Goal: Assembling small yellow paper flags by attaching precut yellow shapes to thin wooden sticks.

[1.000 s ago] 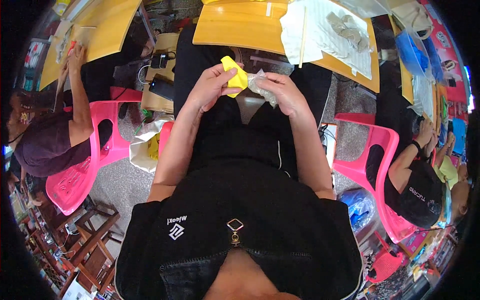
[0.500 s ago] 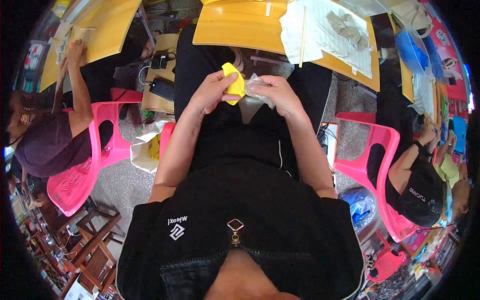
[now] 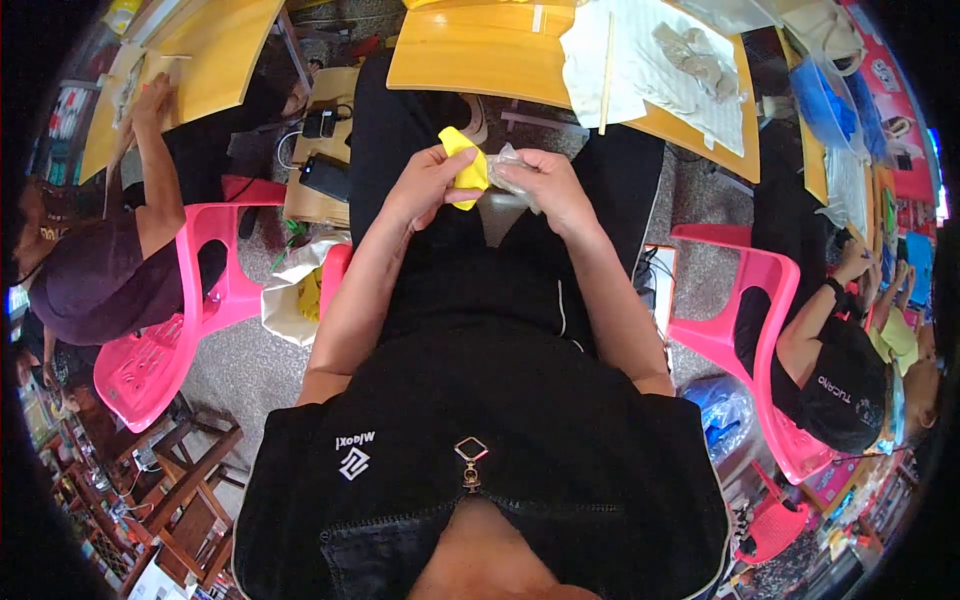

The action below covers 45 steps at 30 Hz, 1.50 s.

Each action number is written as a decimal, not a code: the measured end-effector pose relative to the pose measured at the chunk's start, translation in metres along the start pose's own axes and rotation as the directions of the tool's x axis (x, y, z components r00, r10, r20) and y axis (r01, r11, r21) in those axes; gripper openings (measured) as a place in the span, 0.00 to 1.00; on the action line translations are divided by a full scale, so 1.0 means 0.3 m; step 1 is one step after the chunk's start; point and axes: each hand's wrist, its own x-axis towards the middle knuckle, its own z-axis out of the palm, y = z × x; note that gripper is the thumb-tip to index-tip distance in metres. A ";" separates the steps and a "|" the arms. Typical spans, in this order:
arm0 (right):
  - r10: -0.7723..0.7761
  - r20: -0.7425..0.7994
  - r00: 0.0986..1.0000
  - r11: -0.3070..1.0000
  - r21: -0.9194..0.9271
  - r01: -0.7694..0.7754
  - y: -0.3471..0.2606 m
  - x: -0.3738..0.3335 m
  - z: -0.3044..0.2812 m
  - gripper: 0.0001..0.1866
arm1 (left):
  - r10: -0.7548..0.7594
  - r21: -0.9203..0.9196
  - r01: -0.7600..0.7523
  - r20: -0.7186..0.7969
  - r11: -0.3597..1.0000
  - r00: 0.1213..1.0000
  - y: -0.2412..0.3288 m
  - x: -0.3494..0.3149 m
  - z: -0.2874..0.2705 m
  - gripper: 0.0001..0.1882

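Above my lap, my left hand (image 3: 427, 187) is closed on a bright yellow piece that looks like folded cloth or soft sheet (image 3: 464, 160), with the thumb lying across it. Just right of it, my right hand (image 3: 556, 192) pinches a crumpled, greyish, see-through piece like thin plastic film (image 3: 508, 170). The two pieces meet or nearly meet between my hands; whether they are joined I cannot tell. Some fingertips of both hands are hidden behind what they hold.
Ahead stands a yellow wooden table (image 3: 480, 55) with a white cloth (image 3: 600, 65), a thin stick (image 3: 607, 75) and a crumpled grey piece (image 3: 695, 58) on it. A white bag (image 3: 285, 305) hangs at my left. People on pink chairs (image 3: 205, 270) work at both sides.
My left hand and the yellow piece have shifted slightly left. The greyish piece is bunched a little more under my right hand, which has turned slightly.
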 end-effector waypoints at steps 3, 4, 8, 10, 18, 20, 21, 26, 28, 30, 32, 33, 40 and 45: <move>-0.063 -0.057 0.996 0.997 -0.043 0.061 0.035 0.014 0.010 0.10 | -0.071 -0.030 0.071 -0.007 0.997 0.997 -0.009 -0.015 0.013 0.15; -0.065 -0.059 0.996 0.997 -0.042 0.063 0.050 0.020 0.003 0.10 | -0.071 -0.028 0.071 -0.005 0.997 0.997 -0.009 -0.016 0.014 0.15; -0.127 -0.051 0.991 0.911 -0.401 0.096 0.066 0.026 -0.007 0.10 | -0.065 -0.157 0.063 -0.009 0.986 0.998 -0.010 -0.013 0.007 0.15; -0.146 -0.033 0.989 0.879 -0.462 0.115 0.057 0.021 0.004 0.10 | -0.053 -0.155 0.051 -0.011 0.987 0.999 -0.015 -0.012 0.007 0.15; -0.287 -0.218 0.933 0.865 -0.478 0.154 0.094 0.033 0.034 0.11 | -0.021 -0.256 0.021 0.003 0.966 1.000 -0.019 -0.024 0.034 0.13; -0.243 -0.184 0.952 0.898 -0.413 0.150 0.098 0.032 0.026 0.11 | -0.017 -0.257 0.017 0.003 0.966 1.000 -0.027 -0.017 0.013 0.12; -0.202 -0.142 0.969 0.927 -0.347 0.142 0.095 0.032 0.028 0.11 | -0.011 -0.259 0.011 0.001 0.966 1.000 -0.031 -0.014 0.004 0.12; -0.148 -0.198 0.969 0.987 -0.086 0.133 0.102 0.033 0.047 0.12 | -0.010 -0.226 0.009 -0.004 0.974 1.000 -0.060 -0.005 0.007 0.12; -0.250 -0.234 0.940 0.957 -0.204 0.204 0.118 0.036 0.044 0.12 | -0.016 -0.224 0.015 -0.006 0.975 1.000 -0.065 -0.003 0.019 0.12; -0.372 -0.247 0.895 0.824 -0.532 0.195 0.132 0.041 0.039 0.09 | -0.060 -0.242 0.043 -0.063 0.969 0.996 -0.067 -0.002 0.026 0.12; -0.358 -0.284 0.890 0.853 -0.487 0.188 0.062 0.009 0.094 0.09 | -0.046 -0.286 0.024 -0.072 0.958 0.996 -0.076 0.006 0.003 0.11; -0.345 -0.319 0.883 0.878 -0.441 0.184 0.034 -0.002 0.112 0.09 | -0.030 -0.328 0.002 -0.081 0.945 0.996 -0.077 0.009 -0.003 0.11; -0.311 -0.248 0.917 0.828 -0.544 0.134 0.095 0.023 0.060 0.14 | 0.009 -0.338 -0.035 -0.079 0.940 0.997 -0.081 0.013 -0.006 0.10; 0.071 -0.112 0.991 0.989 0.136 -0.056 0.085 0.012 0.074 0.11 | -0.013 -0.253 -0.007 -0.079 0.967 0.997 -0.057 -0.020 0.020 0.09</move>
